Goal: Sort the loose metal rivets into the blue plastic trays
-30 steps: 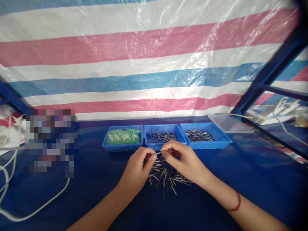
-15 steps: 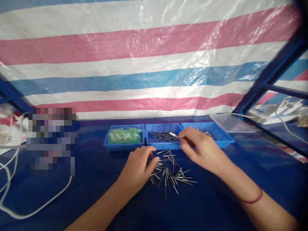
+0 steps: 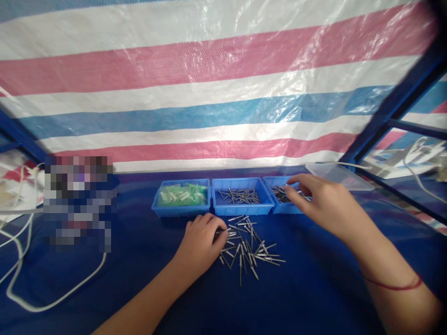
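Observation:
Loose metal blind rivets [image 3: 249, 253] lie in a scattered pile on the dark blue table. At the pile's left edge, my left hand [image 3: 204, 239] curls with thumb and index finger closed around a rivet, mostly hidden by the fingers. My right hand [image 3: 323, 202] is over the right blue bin [image 3: 284, 208], which contains more rivets. A small bright piece, seemingly the end of a rivet, shows between its thumb and index fingertips. The middle blue bin [image 3: 240, 211] has rivets on its floor.
The left blue bin [image 3: 179, 211] contains green-and-white packets [image 3: 183, 194]. A translucent lid [image 3: 338, 177] lies behind the right bin. White cables [image 3: 52, 307] run along the left side. Blue frame posts [image 3: 387, 97] and a striped sheet [image 3: 209, 109] stand behind the table.
My right hand has moved right, from the middle bin's edge to over the right bin. My left thumb and index finger have closed at the pile.

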`<action>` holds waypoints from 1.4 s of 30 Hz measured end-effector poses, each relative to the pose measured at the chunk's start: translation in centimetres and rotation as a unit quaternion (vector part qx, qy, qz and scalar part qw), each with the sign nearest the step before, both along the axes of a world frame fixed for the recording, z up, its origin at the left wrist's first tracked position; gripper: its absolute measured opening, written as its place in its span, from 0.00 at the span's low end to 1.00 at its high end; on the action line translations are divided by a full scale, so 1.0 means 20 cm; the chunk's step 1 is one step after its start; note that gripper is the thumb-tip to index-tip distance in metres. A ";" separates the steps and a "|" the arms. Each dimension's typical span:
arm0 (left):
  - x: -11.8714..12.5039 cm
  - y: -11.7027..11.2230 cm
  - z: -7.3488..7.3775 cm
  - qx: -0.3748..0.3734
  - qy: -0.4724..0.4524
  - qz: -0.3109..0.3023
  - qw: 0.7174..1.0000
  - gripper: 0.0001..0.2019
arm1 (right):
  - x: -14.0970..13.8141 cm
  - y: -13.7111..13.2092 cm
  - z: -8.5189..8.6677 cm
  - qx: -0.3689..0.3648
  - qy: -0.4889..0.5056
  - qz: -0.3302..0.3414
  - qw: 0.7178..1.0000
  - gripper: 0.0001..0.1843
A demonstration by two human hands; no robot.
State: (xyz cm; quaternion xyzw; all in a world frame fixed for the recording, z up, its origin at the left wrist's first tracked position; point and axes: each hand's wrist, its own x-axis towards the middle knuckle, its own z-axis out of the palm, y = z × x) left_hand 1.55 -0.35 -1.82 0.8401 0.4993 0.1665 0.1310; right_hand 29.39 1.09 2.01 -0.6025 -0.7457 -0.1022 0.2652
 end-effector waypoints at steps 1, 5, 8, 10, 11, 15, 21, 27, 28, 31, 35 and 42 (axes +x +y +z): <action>0.00 0.00 0.00 -0.003 -0.007 0.005 1.000 0.06 | -0.04 -0.01 0.01 -0.006 0.020 0.037 0.999 0.11; 0.02 -0.01 0.00 -0.004 -0.067 0.021 0.998 0.05 | -0.21 -0.05 -0.02 -0.062 0.087 0.187 0.977 0.09; 0.03 -0.01 0.00 -0.021 -0.162 0.019 0.986 0.03 | -0.32 -0.07 -0.07 -0.091 0.151 0.234 0.956 0.06; 0.04 -0.01 0.00 -0.039 -0.218 0.011 0.975 0.02 | -0.37 -0.07 -0.10 -0.114 0.186 0.258 0.941 0.06; 0.04 -0.01 0.01 -0.044 -0.237 0.008 0.970 0.02 | -0.38 -0.07 -0.11 -0.127 0.201 0.272 0.932 0.06; 0.04 -0.02 0.01 -0.036 -0.258 0.002 0.966 0.02 | -0.40 -0.08 -0.13 -0.169 0.256 0.317 0.897 0.07; 0.02 -0.01 0.04 0.009 -0.192 -0.025 0.981 0.04 | -0.42 -0.08 -0.14 -0.235 0.305 0.310 0.869 0.14; 0.01 -0.01 0.07 -0.024 -0.251 -0.038 0.967 0.09 | -0.41 -0.07 -0.13 -0.299 0.327 0.296 0.846 0.07; 0.02 -0.01 0.06 -0.038 -0.277 -0.030 0.960 0.10 | -0.40 -0.07 -0.13 -0.306 0.321 0.298 0.846 0.06; 0.02 -0.01 0.04 -0.080 -0.337 -0.005 0.938 0.11 | -0.40 -0.07 -0.13 -0.330 0.312 0.308 0.836 0.05; 0.04 -0.01 0.01 -0.127 -0.380 0.006 0.916 0.11 | -0.41 -0.08 -0.13 -0.344 0.309 0.319 0.827 0.07; 0.05 -0.01 -0.01 -0.140 -0.366 0.016 0.920 0.07 | -0.41 -0.09 -0.13 -0.341 0.317 0.320 0.825 0.10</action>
